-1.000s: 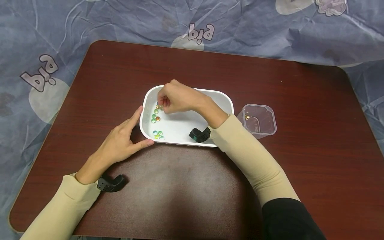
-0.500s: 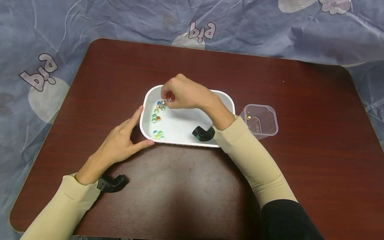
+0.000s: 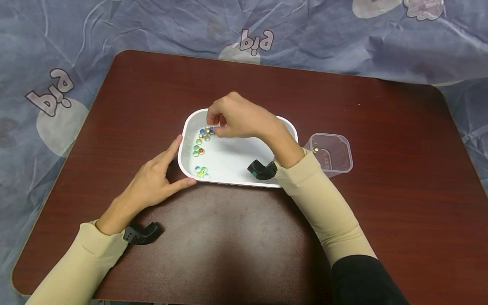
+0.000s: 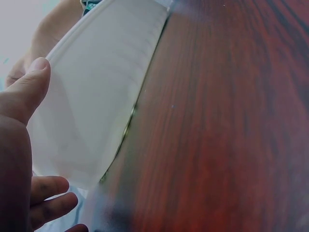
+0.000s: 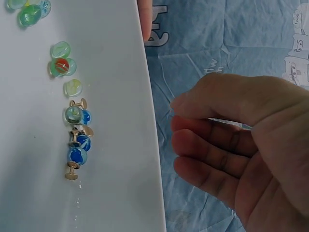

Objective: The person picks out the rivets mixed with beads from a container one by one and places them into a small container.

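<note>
A white tray point(image 3: 236, 163) holds a row of glass marbles point(image 3: 196, 148) and small gold studs point(image 5: 71, 176) near its left end. My left hand point(image 3: 150, 182) rests at that end, fingers spread, the thumb touching the near corner and a fingertip the left edge. In the left wrist view the thumb of my left hand point(image 4: 24, 96) lies on the tray's rim point(image 4: 63, 43). Over the row's far end is my right hand point(image 3: 244, 118). In the right wrist view the fingers of my right hand point(image 5: 231, 145) are bent beside the thumb, with nothing visible between them.
Right of the tray stands a clear plastic box point(image 3: 335, 154) with small gold pieces point(image 3: 315, 149) inside. The brown table point(image 3: 400, 169) has blue patterned cloth point(image 3: 324, 34) behind it. Black wrist devices point(image 3: 141, 233) sit on both wrists.
My right hand has moved right and slightly away from the row, and more marbles and studs at its far end now show. My left hand stays at the tray's edge.
</note>
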